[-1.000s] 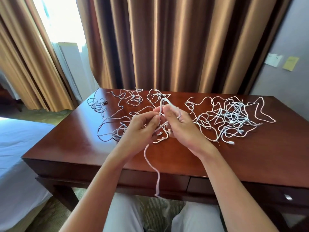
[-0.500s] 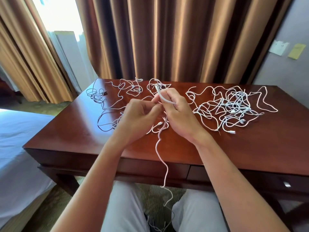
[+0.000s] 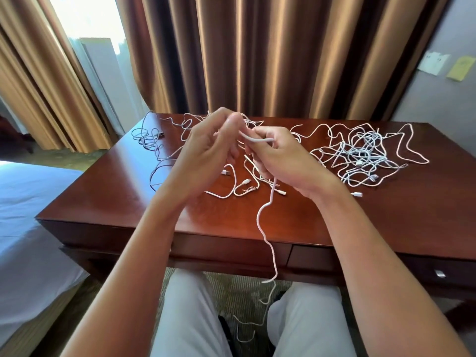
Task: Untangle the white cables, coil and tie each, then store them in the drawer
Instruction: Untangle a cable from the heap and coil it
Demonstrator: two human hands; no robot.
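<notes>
Both hands are raised above the middle of the wooden desk [image 3: 103, 202]. My right hand [image 3: 280, 158] grips a white cable [image 3: 268, 220] whose free length hangs down past the desk's front edge to the floor between my knees. My left hand [image 3: 206, 150] pinches the cable's upper end beside the right hand's fingers. A dense tangle of white cables [image 3: 360, 155] lies on the desk to the right. Looser cables [image 3: 154, 140] sprawl at the far left, and short cable ends with plugs [image 3: 231, 184] lie under my hands.
Drawer fronts run under the desk's edge, one with a metal handle [image 3: 439, 273] at the right. A bed [image 3: 25, 215] stands close on the left. Brown curtains [image 3: 257, 52] hang behind the desk. My knees [image 3: 195, 318] are under the desk's front edge.
Both hands have lifted higher above the desk with the cable, and its hanging tail has risen and swung right. The left hand's fingers have shifted to the cable's upper end.
</notes>
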